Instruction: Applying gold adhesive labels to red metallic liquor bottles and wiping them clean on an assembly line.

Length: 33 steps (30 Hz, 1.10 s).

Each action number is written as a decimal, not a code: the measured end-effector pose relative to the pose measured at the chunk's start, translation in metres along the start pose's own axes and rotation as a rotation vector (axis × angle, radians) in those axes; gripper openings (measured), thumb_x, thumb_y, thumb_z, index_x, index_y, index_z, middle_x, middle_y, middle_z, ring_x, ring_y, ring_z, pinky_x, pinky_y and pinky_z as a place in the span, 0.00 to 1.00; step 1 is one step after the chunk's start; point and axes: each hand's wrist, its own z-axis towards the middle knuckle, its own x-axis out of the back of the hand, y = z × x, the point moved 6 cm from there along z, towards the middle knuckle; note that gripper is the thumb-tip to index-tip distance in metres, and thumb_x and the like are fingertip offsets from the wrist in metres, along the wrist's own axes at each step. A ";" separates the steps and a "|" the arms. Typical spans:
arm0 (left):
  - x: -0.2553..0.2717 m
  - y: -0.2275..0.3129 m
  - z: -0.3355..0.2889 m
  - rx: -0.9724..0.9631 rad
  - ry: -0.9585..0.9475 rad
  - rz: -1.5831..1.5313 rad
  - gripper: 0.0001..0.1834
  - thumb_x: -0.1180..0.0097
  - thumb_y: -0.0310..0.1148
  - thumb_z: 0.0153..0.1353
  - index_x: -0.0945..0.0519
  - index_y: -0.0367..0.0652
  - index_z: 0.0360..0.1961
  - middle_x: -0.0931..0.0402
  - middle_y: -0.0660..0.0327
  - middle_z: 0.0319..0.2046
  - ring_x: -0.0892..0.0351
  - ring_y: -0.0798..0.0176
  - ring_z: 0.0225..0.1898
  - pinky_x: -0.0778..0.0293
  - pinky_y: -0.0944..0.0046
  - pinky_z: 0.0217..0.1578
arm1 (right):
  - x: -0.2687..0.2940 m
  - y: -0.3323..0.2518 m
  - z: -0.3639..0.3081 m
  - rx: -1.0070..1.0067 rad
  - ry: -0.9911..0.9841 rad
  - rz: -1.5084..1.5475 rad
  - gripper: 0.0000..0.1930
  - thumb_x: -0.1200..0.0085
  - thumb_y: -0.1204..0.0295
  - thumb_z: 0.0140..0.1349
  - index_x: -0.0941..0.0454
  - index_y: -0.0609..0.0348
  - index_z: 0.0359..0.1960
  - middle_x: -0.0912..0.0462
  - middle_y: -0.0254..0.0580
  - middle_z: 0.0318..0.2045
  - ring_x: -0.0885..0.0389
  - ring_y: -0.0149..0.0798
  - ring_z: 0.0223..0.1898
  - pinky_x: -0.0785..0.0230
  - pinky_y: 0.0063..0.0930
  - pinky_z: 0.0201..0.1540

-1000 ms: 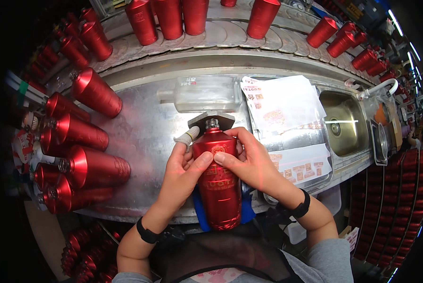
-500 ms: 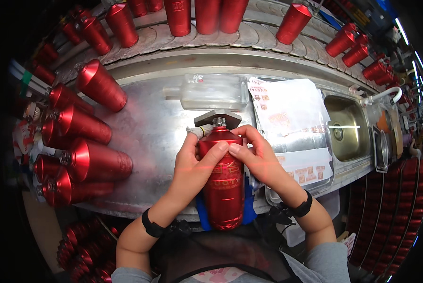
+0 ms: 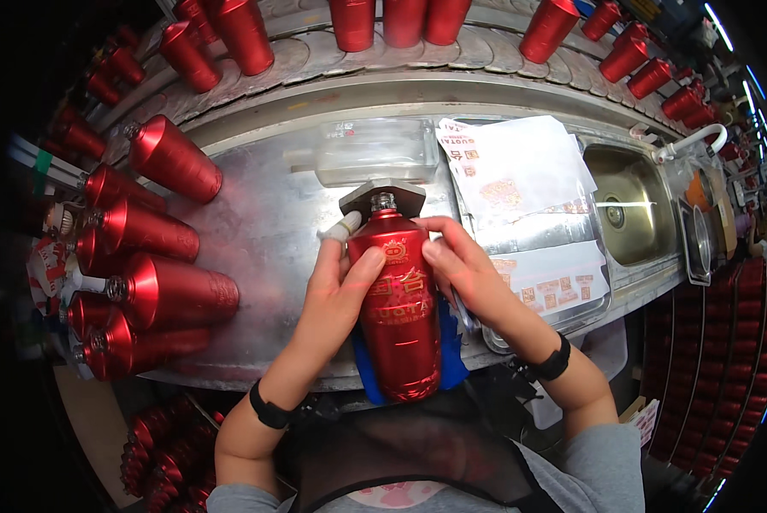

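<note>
A glossy red bottle (image 3: pixel 400 346) with gold markings lies with its open clear neck pointing away from me. My left hand (image 3: pixel 336 286) grips its upper left side, thumb on the front and fingers round the edge. White wrapping (image 3: pixel 343 227) covers a left fingertip. On the opposite side, my right hand (image 3: pixel 462 267) holds the shoulder with bent fingers, its thumb at the edge of the gold emblem. Behind the neck stands a dark angular metal block (image 3: pixel 411 198). Blue cloth (image 3: pixel 454 368) shows under the bottle's base. The bottle's underside is hidden.
Several red bottles (image 3: pixel 182 291) lie at the left of the metal bench (image 3: pixel 272 222). A clear glass bottle (image 3: pixel 375 154) lies beyond the block. Right are sheets of gold transfers (image 3: pixel 520 171) on a tray and a sink (image 3: pixel 627 214). A conveyor (image 3: pixel 452 53) carries red bottles across the back.
My thumbs, nearly touching on the bottle's front before, have parted toward its sides, uncovering the gold emblem. Bottles on the conveyor have shifted right. The view has moved slightly.
</note>
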 end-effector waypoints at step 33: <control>0.002 -0.007 -0.019 0.033 -0.126 -0.047 0.41 0.39 0.36 0.67 0.48 0.38 0.73 0.29 0.51 0.60 0.27 0.63 0.59 0.29 0.61 0.59 | -0.012 0.010 -0.009 0.197 0.021 -0.166 0.27 0.45 0.59 0.69 0.37 0.65 0.60 0.28 0.35 0.27 0.29 0.27 0.32 0.35 0.25 0.36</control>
